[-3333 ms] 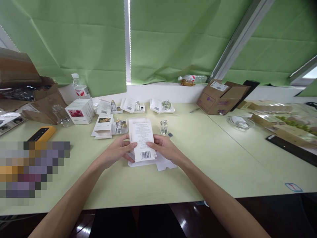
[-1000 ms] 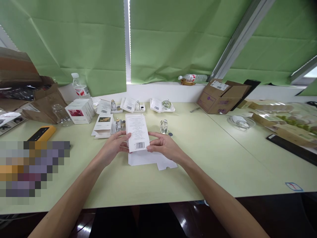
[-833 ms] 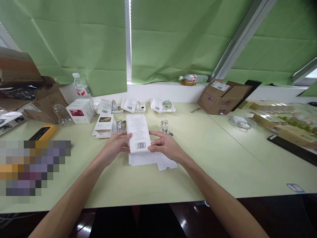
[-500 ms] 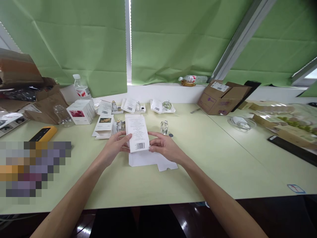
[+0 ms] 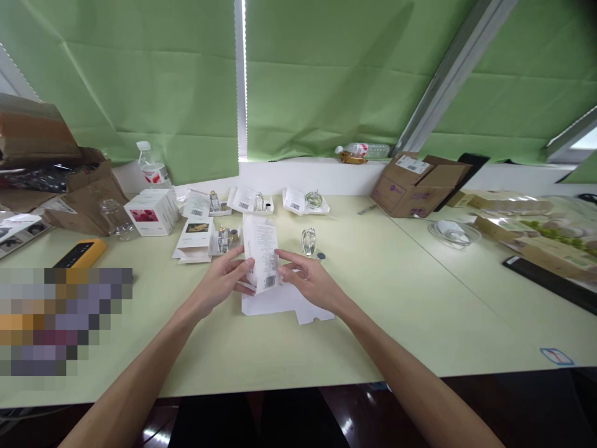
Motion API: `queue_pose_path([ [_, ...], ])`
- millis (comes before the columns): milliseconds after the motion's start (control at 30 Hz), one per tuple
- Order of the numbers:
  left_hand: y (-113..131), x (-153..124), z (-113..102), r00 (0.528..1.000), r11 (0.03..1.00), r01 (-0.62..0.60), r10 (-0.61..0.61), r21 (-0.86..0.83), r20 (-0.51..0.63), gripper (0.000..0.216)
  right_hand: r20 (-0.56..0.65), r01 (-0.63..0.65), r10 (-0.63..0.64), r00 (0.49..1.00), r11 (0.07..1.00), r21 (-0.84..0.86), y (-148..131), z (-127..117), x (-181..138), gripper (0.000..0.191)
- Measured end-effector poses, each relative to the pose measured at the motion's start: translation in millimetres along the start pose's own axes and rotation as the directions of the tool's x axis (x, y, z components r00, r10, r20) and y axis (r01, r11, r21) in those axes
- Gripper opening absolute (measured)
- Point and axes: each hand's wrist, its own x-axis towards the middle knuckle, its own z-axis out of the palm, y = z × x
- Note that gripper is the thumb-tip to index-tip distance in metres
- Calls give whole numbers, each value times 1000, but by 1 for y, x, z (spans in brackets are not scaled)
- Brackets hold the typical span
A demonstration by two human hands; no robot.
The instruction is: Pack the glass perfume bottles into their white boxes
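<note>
Between my two hands a white carton (image 5: 265,252) with printed text and a barcode stands tilted above the table. My left hand (image 5: 228,272) grips its left side, thumb on the printed front. On the right edge press the fingers of my right hand (image 5: 305,277). Beneath it lies a flat white cardboard piece (image 5: 270,303) with a notched end. A clear glass bottle (image 5: 308,241) stands just beyond my right hand, a small dark round cap (image 5: 321,256) beside it. Past my left hand are another glass bottle (image 5: 224,239) and an opened white box (image 5: 196,235) with a picture.
Along the back stand several small bottles with white cartons (image 5: 243,198). White boxes (image 5: 152,211), a yellow device (image 5: 81,253) and brown cardboard (image 5: 84,193) are at left. A brown box (image 5: 410,186), a white cable (image 5: 453,232) and packaged trays (image 5: 545,230) occupy the right.
The carton has turned between my hands, so one of its side faces now shows on the left. Both hands have shifted slightly with it.
</note>
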Motion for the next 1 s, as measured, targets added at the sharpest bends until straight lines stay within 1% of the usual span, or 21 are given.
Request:
queue_pose_path([
  [67, 0, -1, 1, 999, 1000, -8, 8, 12, 47, 59, -3, 0, 0, 1000, 1000, 29, 0, 1, 1, 55],
  [133, 0, -1, 1, 997, 998, -29, 25, 52, 68, 57, 16, 12, -14, 1000, 998, 66, -3, 1, 0, 53],
  [200, -1, -1, 1, 996, 991, -70, 64, 113, 54, 54, 56, 26, -32, 998, 995, 100, -7, 0, 0, 51],
  [333, -6, 2, 0, 987, 961, -151, 157, 230, -10, 52, 140, 51, -72, 987, 988, 144, -17, 1, -3, 48],
  [433, -8, 3, 2, 980, 945, -174, 195, 276, -50, 51, 146, 12, -31, 989, 992, 128, -17, 2, -4, 47],
  [533, -10, 3, 4, 981, 953, -162, 183, 257, -59, 59, 133, -41, 23, 991, 990, 136, -11, 4, -3, 47],
  [667, -12, 4, 4, 987, 972, -134, 149, 193, -67, 72, 142, -100, 69, 987, 971, 219, -6, 4, -2, 47],
  [800, -12, 5, 4, 991, 988, -107, 116, 113, -73, 77, 147, -112, 82, 986, 971, 210, -5, 3, -2, 46],
  [867, -10, 4, 4, 994, 992, -105, 108, 74, -35, 75, 145, -110, 85, 986, 979, 174, -6, 3, -3, 47],
  [933, -8, 4, 4, 995, 993, -104, 104, 55, 3, 69, 135, -114, 94, 986, 982, 151, -6, 3, -3, 48],
  [1000, -6, 4, 4, 995, 993, -99, 98, 56, 26, 61, 127, -113, 93, 988, 980, 164, -7, 2, -2, 47],
])
